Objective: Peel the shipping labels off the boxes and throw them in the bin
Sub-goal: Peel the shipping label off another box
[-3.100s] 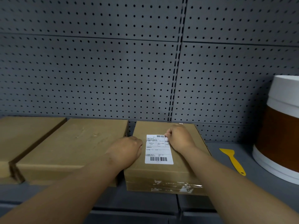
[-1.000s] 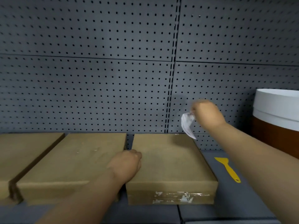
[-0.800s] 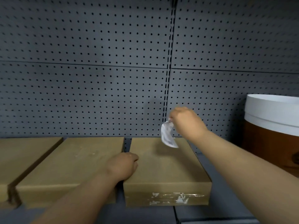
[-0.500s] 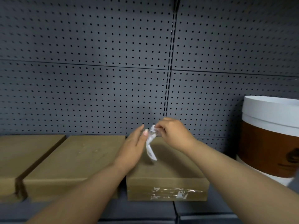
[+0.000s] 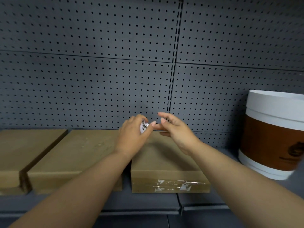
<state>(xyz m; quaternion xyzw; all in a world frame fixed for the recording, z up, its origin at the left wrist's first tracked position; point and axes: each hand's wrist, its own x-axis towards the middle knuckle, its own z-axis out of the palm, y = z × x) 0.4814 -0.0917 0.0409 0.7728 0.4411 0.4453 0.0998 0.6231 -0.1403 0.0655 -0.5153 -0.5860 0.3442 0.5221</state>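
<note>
A grey wall panel full of small holes (image 5: 98, 71) fills the upper part of the frame, and below it a dark shelf (image 5: 148, 203) carries three flat cardboard boxes in a row. The box in the middle of the frame (image 5: 164, 163) has a bare top, with only some scraps of clear tape on its front side; the two boxes (image 5: 69, 153) at the lower left show no label either. Above the middle box, both hands meet in the air. The left hand (image 5: 133, 139) has its fingers curled closed around the crumpled white label (image 5: 144, 127), probably to press it into a small ball so it does not stick to the skin. The right hand (image 5: 176, 130) is open beside it, fingers spread and holding nothing, its fingertips almost touching the left thumb. At the right edge stands a white and brown bin (image 5: 273, 135), well apart from the hands, so I judge the label must go there next.
</note>
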